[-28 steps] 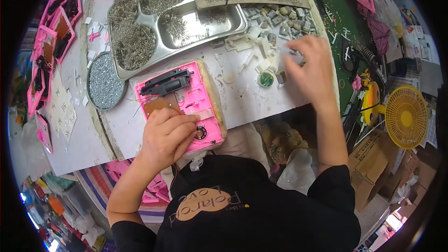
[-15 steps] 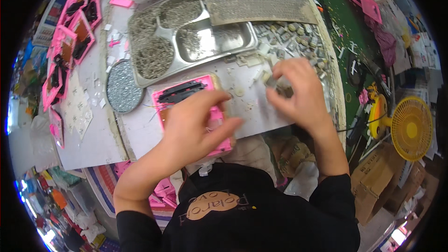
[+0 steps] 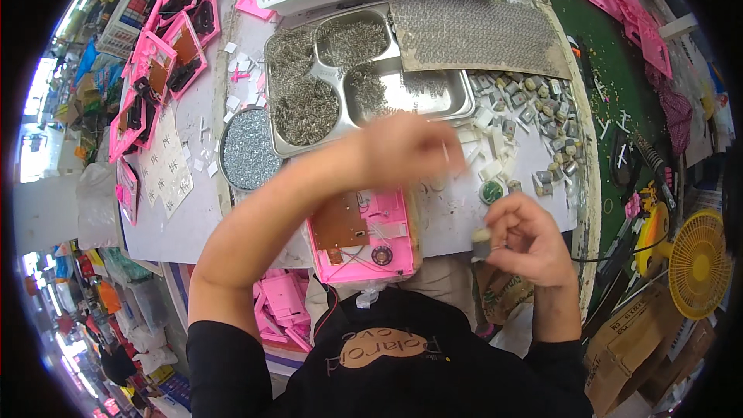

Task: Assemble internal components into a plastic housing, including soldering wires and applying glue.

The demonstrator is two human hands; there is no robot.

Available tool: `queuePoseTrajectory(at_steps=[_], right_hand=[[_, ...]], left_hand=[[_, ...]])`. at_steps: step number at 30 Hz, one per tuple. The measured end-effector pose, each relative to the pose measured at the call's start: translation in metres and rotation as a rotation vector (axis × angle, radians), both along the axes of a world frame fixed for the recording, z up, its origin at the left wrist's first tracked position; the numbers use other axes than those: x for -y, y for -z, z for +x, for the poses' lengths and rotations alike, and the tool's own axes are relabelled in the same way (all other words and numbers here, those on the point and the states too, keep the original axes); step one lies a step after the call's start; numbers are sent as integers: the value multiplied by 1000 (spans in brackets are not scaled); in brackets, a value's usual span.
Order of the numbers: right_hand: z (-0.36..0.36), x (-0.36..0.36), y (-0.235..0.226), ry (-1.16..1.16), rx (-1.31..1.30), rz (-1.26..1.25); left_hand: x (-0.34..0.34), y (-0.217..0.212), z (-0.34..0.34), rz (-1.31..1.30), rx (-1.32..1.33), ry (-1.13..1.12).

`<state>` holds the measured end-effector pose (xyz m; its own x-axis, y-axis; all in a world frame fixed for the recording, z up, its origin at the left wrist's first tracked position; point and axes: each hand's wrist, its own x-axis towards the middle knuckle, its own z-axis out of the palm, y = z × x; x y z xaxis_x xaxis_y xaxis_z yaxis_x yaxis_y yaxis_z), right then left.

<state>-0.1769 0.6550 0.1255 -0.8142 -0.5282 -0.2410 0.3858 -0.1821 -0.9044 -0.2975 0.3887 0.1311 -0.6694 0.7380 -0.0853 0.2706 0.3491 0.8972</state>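
A small grey motor (image 3: pixel 481 244) with a yellowish end is pinched between the thumb and fingers of my right hand (image 3: pixel 530 241), just off the table's near edge. My left hand (image 3: pixel 410 147) reaches across toward the small white parts (image 3: pixel 489 143). Motion blurs its fingers; a thin pale streak shows at their tips, and whether they hold anything is unclear. Under my left forearm lies an open pink plastic housing (image 3: pixel 360 267), partly covered. Inside it are a brown circuit board (image 3: pixel 340 224), a round black part (image 3: pixel 381 255) and thin wires.
Many motors (image 3: pixel 553 116) lie loose at the right. A metal compartment tray (image 3: pixel 364 62) of small springs stands behind, partly under a perforated board (image 3: pixel 480 35). A round dish (image 3: pixel 249 151) of screws sits left, near stacked pink housings (image 3: pixel 159 58). A yellow fan (image 3: pixel 693 263) stands right.
My left hand has moved from above the pink housing to the right, uncovering its lower part. My right hand has come nearer and now shows the motor in its grip. The view has shifted.
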Motion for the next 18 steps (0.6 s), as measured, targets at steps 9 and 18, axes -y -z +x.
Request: queuePoseTrajectory(at_steps=[9,18], right_hand=[[6,-6,10,86,-24,16],[12,-8,3,115,-67,24]], left_hand=[[1,47,-87,-269,-666,-534],[-10,43,-75,-376,-714,-544]])
